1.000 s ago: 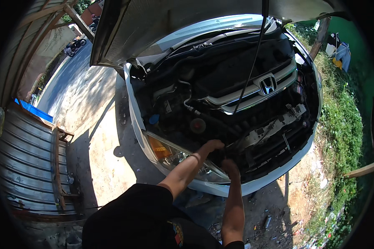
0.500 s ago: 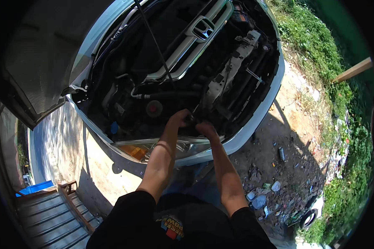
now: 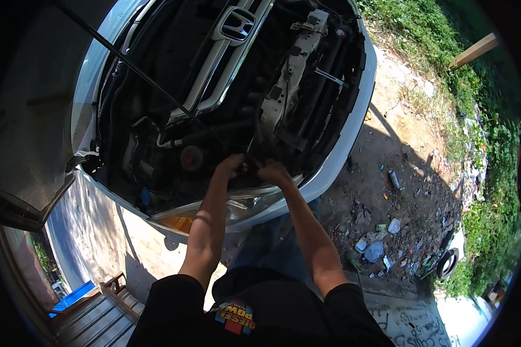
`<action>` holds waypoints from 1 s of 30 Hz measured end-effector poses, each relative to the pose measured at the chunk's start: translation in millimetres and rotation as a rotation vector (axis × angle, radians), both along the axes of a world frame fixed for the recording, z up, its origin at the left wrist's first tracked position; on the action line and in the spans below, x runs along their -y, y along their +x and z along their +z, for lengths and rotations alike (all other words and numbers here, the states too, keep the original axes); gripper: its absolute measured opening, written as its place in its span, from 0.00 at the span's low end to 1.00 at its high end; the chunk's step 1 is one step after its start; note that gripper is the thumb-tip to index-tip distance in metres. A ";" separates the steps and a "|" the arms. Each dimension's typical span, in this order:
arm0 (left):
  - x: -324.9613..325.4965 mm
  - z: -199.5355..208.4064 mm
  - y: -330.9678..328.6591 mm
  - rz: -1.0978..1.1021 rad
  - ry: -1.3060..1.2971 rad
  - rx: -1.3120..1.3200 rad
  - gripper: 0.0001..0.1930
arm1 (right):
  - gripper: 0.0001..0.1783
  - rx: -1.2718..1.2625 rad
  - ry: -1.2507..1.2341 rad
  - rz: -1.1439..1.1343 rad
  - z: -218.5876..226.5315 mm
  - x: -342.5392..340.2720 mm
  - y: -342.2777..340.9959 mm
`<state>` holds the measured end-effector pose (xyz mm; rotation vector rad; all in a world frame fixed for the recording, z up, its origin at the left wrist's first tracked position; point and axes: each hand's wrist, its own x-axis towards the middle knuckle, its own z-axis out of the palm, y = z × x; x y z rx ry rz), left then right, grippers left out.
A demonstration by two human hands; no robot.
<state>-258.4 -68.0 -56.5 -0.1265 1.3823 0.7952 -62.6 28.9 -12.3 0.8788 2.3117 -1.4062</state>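
Observation:
Both of my hands are inside the front of a white car's engine bay, just behind the headlight (image 3: 246,206). My left hand (image 3: 233,166) has its fingers bent inward in a pinch. Close beside it, my right hand (image 3: 274,172) is curled, its fingertips almost meeting the left ones. Whatever lies between them is too dark and small to make out. Ahead of the hands runs a dirty pale metal crossbar (image 3: 283,87), the radiator support. A round red-centred cap (image 3: 191,158) is left of my left hand.
A chrome-barred grille (image 3: 226,72) rests over the engine. A slim hood prop rod (image 3: 130,65) slants across the bay. One silver metal tool (image 3: 331,78) lies right of the crossbar. Litter, a spray can (image 3: 393,179) and a tyre (image 3: 447,263) are on the ground at right.
My view has shifted, so the car and grille sit further left and higher. Both hands stay together at the same spot behind the headlight.

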 end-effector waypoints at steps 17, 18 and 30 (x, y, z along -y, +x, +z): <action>-22.0 33.9 25.0 -0.041 -0.084 -0.215 0.18 | 0.28 0.112 -0.232 -0.487 12.3 -1.3 -14.3; -19.2 34.0 19.4 -0.040 -0.090 -0.219 0.18 | 0.28 0.109 -0.239 -0.484 18.6 -4.7 -15.6; -15.1 45.7 29.6 0.005 0.005 -0.345 0.16 | 0.39 0.145 -0.253 -0.363 63.5 -16.7 6.2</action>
